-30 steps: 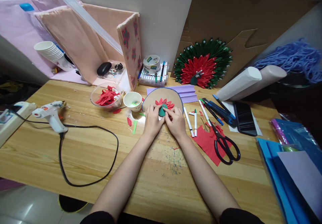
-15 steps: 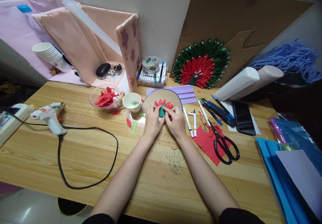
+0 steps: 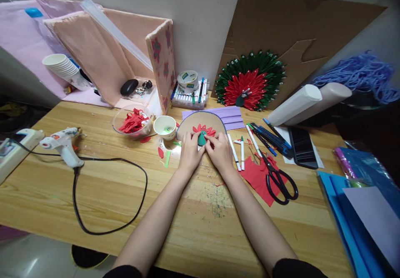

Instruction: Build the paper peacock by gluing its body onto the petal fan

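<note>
A rounded piece of tan cardboard with a dark blue edge lies on the table in front of me. Red petals fan out on it around a small green bird-shaped piece. From the left side, the fingers of my left hand press at the green piece. My right hand pinches its other side, thumb and forefinger close to the petals. Both hands rest over the lower part of the cardboard and hide it.
To the left are a paper cup, a bowl of red scraps and a glue gun with its looping cable. Scissors lie on red paper at right, near markers. A red-green peacock decoration leans behind.
The hands stay almost in place at the green piece, which shows slightly more between the fingers now. The whole view has shifted very slightly.
</note>
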The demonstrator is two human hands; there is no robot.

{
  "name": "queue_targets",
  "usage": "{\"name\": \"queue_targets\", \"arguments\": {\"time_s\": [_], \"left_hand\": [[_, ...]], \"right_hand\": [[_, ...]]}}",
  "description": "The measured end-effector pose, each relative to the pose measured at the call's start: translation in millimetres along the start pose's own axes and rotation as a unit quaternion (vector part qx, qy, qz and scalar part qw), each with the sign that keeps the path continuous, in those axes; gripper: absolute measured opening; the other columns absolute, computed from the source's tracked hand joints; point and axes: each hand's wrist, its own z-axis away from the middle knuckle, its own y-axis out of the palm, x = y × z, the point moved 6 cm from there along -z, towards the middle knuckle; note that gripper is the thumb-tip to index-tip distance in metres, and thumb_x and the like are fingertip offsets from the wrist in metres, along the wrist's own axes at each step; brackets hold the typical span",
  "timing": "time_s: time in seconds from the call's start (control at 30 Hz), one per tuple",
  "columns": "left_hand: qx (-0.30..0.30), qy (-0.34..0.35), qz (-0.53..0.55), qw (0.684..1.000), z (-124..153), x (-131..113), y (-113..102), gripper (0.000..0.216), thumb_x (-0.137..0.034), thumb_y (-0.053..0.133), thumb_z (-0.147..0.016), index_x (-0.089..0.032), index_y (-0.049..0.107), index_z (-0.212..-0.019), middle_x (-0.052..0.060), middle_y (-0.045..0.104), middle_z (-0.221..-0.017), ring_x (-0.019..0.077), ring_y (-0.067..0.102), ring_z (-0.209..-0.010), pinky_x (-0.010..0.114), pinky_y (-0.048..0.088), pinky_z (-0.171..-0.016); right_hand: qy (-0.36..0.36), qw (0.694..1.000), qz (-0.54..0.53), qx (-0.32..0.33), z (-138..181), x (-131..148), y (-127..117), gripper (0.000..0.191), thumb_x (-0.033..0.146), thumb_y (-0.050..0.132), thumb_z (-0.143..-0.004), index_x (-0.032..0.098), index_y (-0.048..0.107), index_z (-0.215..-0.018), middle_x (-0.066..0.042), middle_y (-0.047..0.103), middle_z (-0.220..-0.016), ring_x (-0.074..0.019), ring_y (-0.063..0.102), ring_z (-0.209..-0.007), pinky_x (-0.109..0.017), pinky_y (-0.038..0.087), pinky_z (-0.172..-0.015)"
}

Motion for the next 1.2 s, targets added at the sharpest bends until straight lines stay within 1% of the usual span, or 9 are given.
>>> {"name": "queue_targets", "arguments": {"time_s": [0.27, 0.43, 0.53, 0.63, 0.73, 0.83, 1.07, 1.13, 1.2], "left_hand": [[-0.002, 0.002, 0.046, 0.999, 1, 1, -5, 0.035, -0.026, 0.056, -0.083, -0.016, 0.053, -0.116, 0.010, 0.054, -0.100, 0.0240, 0.051, -0.098, 0.038, 0.044, -0.088], [-0.012, -0.012, 0.081, 0.997, 1, 3, -8, 0.029, -0.014, 0.049, -0.084, -0.018, 0.054, -0.112, 0.009, 0.054, -0.102, 0.0225, 0.053, -0.100, 0.038, 0.044, -0.090], [-0.049, -0.021, 0.091, 0.994, 0, 3, -12, 0.027, -0.010, 0.046, -0.084, -0.017, 0.056, -0.108, 0.010, 0.052, -0.105, 0.0219, 0.052, -0.104, 0.038, 0.043, -0.093], [-0.095, -0.029, 0.087, 0.991, 0, 5, -19, 0.025, -0.007, 0.043, -0.084, -0.016, 0.057, -0.102, 0.010, 0.052, -0.103, 0.0210, 0.051, -0.103, 0.037, 0.042, -0.095], [-0.123, -0.050, 0.079, 0.988, 0, 9, -24, 0.025, -0.005, 0.040, -0.084, -0.015, 0.057, -0.099, 0.010, 0.053, -0.100, 0.0211, 0.052, -0.100, 0.038, 0.043, -0.093], [-0.125, -0.066, 0.078, 0.987, 0, 13, -23, 0.026, -0.004, 0.039, -0.083, -0.016, 0.056, -0.097, 0.010, 0.054, -0.099, 0.0217, 0.052, -0.100, 0.039, 0.043, -0.092], [-0.133, -0.073, 0.066, 0.986, 2, 14, -23, 0.023, -0.006, 0.040, -0.082, -0.017, 0.056, -0.095, 0.009, 0.054, -0.097, 0.0220, 0.053, -0.098, 0.039, 0.043, -0.090], [-0.136, -0.080, 0.056, 0.986, 2, 14, -24, 0.022, -0.007, 0.041, -0.083, -0.017, 0.057, -0.093, 0.009, 0.054, -0.096, 0.0226, 0.053, -0.097, 0.039, 0.042, -0.090], [-0.137, -0.085, 0.042, 0.986, 2, 15, -26, 0.021, -0.008, 0.042, -0.083, -0.017, 0.059, -0.091, 0.009, 0.054, -0.094, 0.0235, 0.052, -0.096, 0.040, 0.042, -0.090]], "right_hand": [[-0.002, 1.000, -0.023, -0.002, 4, -2, -2, 0.028, 0.023, 0.050, -0.085, 0.020, 0.070, -0.105, -0.007, 0.053, -0.081, -0.0224, 0.049, -0.081, -0.035, 0.045, -0.074], [-0.063, 0.997, -0.029, 0.017, 3, 8, -1, 0.031, 0.022, 0.048, -0.086, 0.025, 0.068, -0.109, -0.007, 0.053, -0.085, -0.0216, 0.047, -0.081, -0.035, 0.043, -0.076], [-0.080, 0.996, -0.023, 0.039, 2, 11, 2, 0.030, 0.023, 0.050, -0.084, 0.024, 0.069, -0.108, -0.008, 0.052, -0.086, -0.0219, 0.045, -0.081, -0.035, 0.043, -0.074], [-0.079, 0.996, -0.017, 0.048, 2, 10, 4, 0.030, 0.021, 0.051, -0.083, 0.025, 0.070, -0.106, -0.008, 0.053, -0.085, -0.0220, 0.045, -0.080, -0.035, 0.042, -0.073], [-0.076, 0.996, -0.018, 0.046, 0, 8, 5, 0.030, 0.020, 0.052, -0.082, 0.027, 0.071, -0.104, -0.007, 0.053, -0.084, -0.0217, 0.044, -0.079, -0.034, 0.041, -0.073], [-0.070, 0.996, -0.019, 0.044, -2, 6, 5, 0.030, 0.019, 0.053, -0.081, 0.028, 0.072, -0.103, -0.007, 0.051, -0.083, -0.0215, 0.043, -0.078, -0.035, 0.040, -0.073], [-0.039, 0.998, -0.028, 0.051, -4, 6, 5, 0.028, 0.020, 0.054, -0.081, 0.029, 0.073, -0.099, -0.006, 0.051, -0.082, -0.0215, 0.043, -0.079, -0.035, 0.040, -0.074], [-0.041, 0.996, -0.060, 0.046, -3, 7, 2, 0.028, 0.019, 0.053, -0.082, 0.029, 0.072, -0.100, -0.006, 0.052, -0.084, -0.0216, 0.045, -0.082, -0.036, 0.040, -0.077], [-0.020, 0.993, -0.114, 0.022, -5, 1, -6, 0.029, 0.019, 0.049, -0.084, 0.027, 0.070, -0.103, -0.006, 0.054, -0.087, -0.0212, 0.048, -0.086, -0.035, 0.041, -0.081]]}}
